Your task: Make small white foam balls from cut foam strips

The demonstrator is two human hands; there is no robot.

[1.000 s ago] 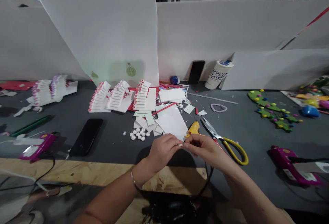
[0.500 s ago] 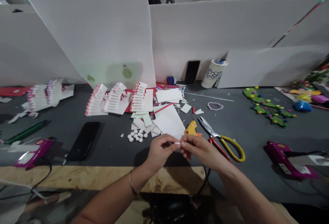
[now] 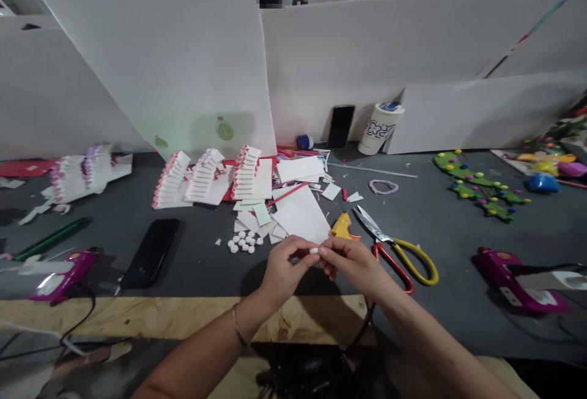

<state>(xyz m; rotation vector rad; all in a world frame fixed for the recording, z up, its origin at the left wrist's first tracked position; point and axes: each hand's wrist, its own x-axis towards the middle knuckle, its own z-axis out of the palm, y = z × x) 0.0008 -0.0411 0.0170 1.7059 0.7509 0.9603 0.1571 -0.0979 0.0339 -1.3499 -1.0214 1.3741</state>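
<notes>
Between my fingertips is a small white paper roll [image 3: 313, 250]. My left hand [image 3: 287, 267] pinches it between thumb and index finger. My right hand [image 3: 353, 263] is closed on its right side, thumb and fingertips pressed against it. To the left of my hands lies a cluster of similar small white rolls [image 3: 243, 241] on the dark table. A yellow glue gun [image 3: 342, 226] lies just beyond my right hand, partly hidden by it. Scissors [image 3: 389, 241] with one red and one yellow handle rest to its right.
White paper sheets [image 3: 300, 212] and scraps lie beyond my hands. Fans of white sticks with red tips [image 3: 170, 180] stand farther left. A black phone [image 3: 151, 252] lies at left. A white cup [image 3: 380, 130] stands by the partition, with a purple power strip [image 3: 518, 280] at right.
My right fingers have shifted slightly left, and more of the white roll shows between my fingertips. The view has tilted a little; the things on the table lie as before.
</notes>
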